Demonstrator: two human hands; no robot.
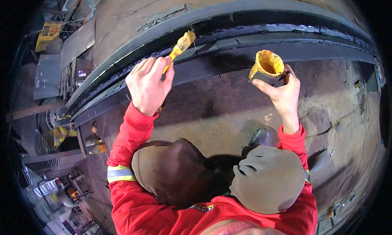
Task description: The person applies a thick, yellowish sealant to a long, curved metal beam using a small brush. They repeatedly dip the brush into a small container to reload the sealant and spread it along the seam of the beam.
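Gripping yel. brush (179, 48) in L hand (149, 84) w/ fingers clamped on handle, pointing smeared tip away over dk beam (245, 21); can't tell if touching. Holding yel.-stained cup (263, 67) in R hand (285, 92) w/ thumb & fingers clamped round side, well R of brush, nr beam.

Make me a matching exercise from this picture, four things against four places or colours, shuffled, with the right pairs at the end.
1. Brush-like tool
2. Cup
3. Left sleeve
4. Long beam

A. Dark, stretching across the upper picture
B. Held in the right hand
C. Red, with a reflective band
D. Held in the left hand

Pairs: 1-D; 2-B; 3-C; 4-A
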